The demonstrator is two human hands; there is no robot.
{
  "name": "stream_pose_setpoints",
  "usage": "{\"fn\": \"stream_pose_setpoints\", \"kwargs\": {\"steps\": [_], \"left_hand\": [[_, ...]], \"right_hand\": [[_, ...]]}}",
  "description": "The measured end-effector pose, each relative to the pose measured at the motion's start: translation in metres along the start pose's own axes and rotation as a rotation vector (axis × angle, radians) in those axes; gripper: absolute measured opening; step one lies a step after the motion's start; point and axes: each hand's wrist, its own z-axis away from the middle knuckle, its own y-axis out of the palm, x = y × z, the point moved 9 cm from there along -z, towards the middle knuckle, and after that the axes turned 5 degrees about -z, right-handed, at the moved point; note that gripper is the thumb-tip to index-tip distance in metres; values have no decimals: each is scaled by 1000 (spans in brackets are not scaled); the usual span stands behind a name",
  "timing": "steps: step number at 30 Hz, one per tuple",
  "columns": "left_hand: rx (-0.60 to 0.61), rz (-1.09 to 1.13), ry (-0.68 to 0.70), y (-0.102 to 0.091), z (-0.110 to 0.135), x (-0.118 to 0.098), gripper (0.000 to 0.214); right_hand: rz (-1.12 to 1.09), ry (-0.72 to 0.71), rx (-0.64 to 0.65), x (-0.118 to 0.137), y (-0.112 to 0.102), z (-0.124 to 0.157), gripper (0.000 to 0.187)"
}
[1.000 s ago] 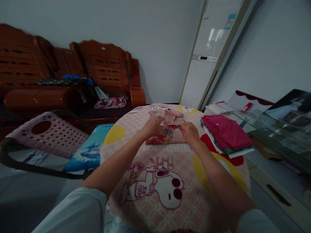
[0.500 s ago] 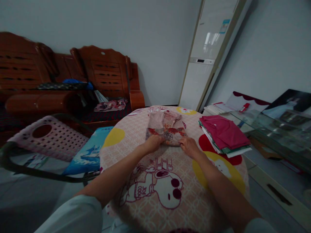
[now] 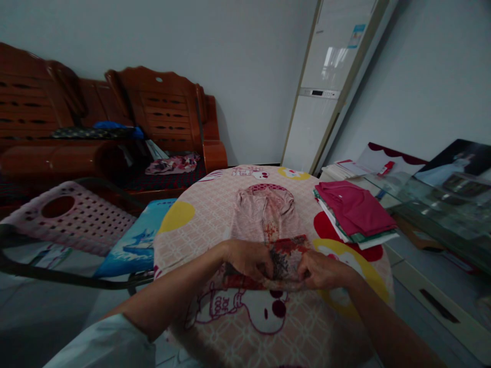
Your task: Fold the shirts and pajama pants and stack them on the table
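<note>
A pinkish-beige garment (image 3: 249, 220) with a red and dark floral print lies partly folded in the middle of the round table (image 3: 207, 199), which has a patterned cloth. My left hand (image 3: 249, 258) is closed on its near edge, fingers curled into the fabric. To the right, my right hand (image 3: 316, 268) pinches the same edge. Between both hands the printed part is stretched, its near border slightly raised. At the table's right side sits a stack of folded clothes with a magenta garment (image 3: 353, 207) on top.
A folding chair (image 3: 92, 214) with a blue cushion (image 3: 138, 243) stands at the left. Behind it is a wooden sofa (image 3: 169, 112) with cloth on its seat. A glass-topped cabinet (image 3: 441, 214) borders the right, and a tall white air conditioner (image 3: 310, 128) stands at the back.
Both hands have drawn the garment's near edge toward me, and the garment now lies longer on the table. More of its pinkish far part shows. The stack has not moved.
</note>
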Motion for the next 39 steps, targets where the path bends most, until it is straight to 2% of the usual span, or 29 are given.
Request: {"fn": "stream_pose_setpoints", "kwargs": {"steps": [2, 4, 6, 8, 10, 12, 14, 17, 21, 25, 29, 33, 36, 39], "left_hand": [[-73, 104, -59, -24, 0, 23, 23], [-289, 147, -162, -66, 5, 58, 27], [-691, 143, -364, -119, 25, 106, 29], [-1033, 41, -637, -156, 57, 149, 29], [-1238, -92, -841, -176, 80, 176, 30], [-1337, -178, -957, -184, 91, 194, 32], [-1366, -203, -1029, -184, 96, 210, 35], [-1321, -202, -1112, -179, 97, 233, 34], [-1225, -209, -1143, -177, 99, 252, 35], [-1167, -167, -1238, -178, 107, 263, 46], [-1123, -106, -1238, -178, 103, 266, 34], [-1184, -18, -1178, -179, 106, 269, 24], [-1282, 71, -1109, -179, 112, 274, 21], [-1324, 101, -1047, -178, 112, 278, 21]], "right_hand": [[-86, 9, 9, 4, -13, -3, 17], [-151, 2, -86, 6, -37, -11, 21], [-186, -8, -260, 1, -64, -24, 24], [-218, 11, -451, -15, -89, -38, 28], [-245, 39, -613, -36, -109, -53, 28], [-228, 70, -757, -57, -127, -65, 28], [-161, 88, -886, -72, -145, -73, 28], [-58, 122, -1045, -92, -167, -80, 30], [32, 223, -1155, -120, -186, -93, 33], [88, 332, -1125, -146, -201, -119, 35], [69, 420, -1052, -169, -206, -147, 38], [83, 296, -1027, -175, -199, -166, 22], [51, 208, -1065, -180, -192, -167, 13], [0, 189, -1107, -183, -191, -165, 10]]}}
